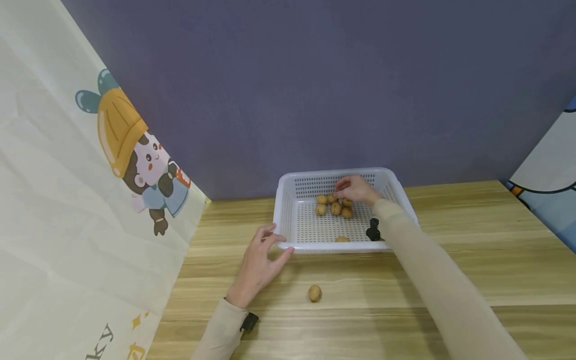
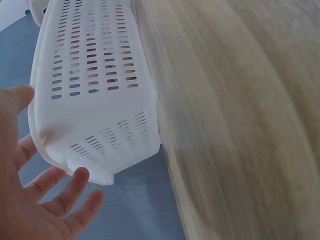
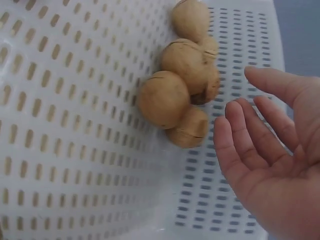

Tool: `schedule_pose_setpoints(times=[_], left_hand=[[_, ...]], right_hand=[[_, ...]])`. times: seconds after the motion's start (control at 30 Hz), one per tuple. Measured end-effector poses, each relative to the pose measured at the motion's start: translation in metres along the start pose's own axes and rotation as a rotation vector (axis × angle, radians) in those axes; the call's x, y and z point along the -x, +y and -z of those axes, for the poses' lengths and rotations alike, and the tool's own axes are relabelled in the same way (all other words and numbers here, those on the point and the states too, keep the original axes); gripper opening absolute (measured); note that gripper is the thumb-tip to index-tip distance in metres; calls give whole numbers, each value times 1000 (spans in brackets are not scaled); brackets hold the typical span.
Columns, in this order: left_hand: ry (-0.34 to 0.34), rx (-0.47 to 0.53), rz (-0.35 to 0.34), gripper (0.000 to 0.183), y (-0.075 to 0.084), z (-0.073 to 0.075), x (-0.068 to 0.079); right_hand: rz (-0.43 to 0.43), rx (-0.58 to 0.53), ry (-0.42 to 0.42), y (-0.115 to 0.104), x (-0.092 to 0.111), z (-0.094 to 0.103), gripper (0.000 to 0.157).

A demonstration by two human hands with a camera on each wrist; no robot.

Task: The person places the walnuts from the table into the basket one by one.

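Observation:
A white perforated plastic basket (image 1: pixel 288 185) stands on the table against the dark wall. Inside, several walnuts (image 1: pixel 335 208) are clustered toward the far side, seen closer as round tan shells (image 3: pixel 163 99) in the right wrist view. My left hand (image 1: pixel 258 265) has thumb and index finger at the basket's near left corner, holding its rim lightly; the other fingers spread beside it in the left wrist view. Over the walnuts is my right hand (image 1: pixel 357 190), its fingers loosely bent and apart from the shells, with nothing in them (image 3: pixel 270 150).
One walnut (image 1: pixel 314 293) lies on the wooden table (image 1: pixel 351 320) in front of the basket. Another walnut (image 1: pixel 342 239) shows partly by the near wall. A cartoon-printed white sheet (image 1: pixel 67 200) borders the left side. Black wrist devices (image 1: pixel 249 322) sit on both sleeves.

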State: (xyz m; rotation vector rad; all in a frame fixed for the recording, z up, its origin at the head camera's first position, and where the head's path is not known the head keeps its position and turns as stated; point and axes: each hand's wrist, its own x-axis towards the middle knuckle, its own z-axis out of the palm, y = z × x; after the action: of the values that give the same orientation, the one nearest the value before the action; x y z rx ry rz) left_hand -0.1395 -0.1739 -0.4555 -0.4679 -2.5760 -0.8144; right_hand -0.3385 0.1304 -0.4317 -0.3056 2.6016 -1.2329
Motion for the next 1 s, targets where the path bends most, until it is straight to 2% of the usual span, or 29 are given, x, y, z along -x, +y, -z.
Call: schedule_pose_setpoints(times=[0.27, 0.53, 0.73, 1.0], left_hand=[[-16, 7, 15, 34, 0, -1, -1], [3, 11, 2, 34, -2, 0, 1], [7, 5, 4, 33, -4, 0, 1], [-13, 23, 14, 38, -2, -1, 1]], right_hand=[[77, -95, -82, -19, 16, 23, 53], [165, -148, -103, -46, 46, 36, 44], [226, -175, -144, -63, 78, 27, 46], [313, -198, -218, -70, 125, -4, 42]])
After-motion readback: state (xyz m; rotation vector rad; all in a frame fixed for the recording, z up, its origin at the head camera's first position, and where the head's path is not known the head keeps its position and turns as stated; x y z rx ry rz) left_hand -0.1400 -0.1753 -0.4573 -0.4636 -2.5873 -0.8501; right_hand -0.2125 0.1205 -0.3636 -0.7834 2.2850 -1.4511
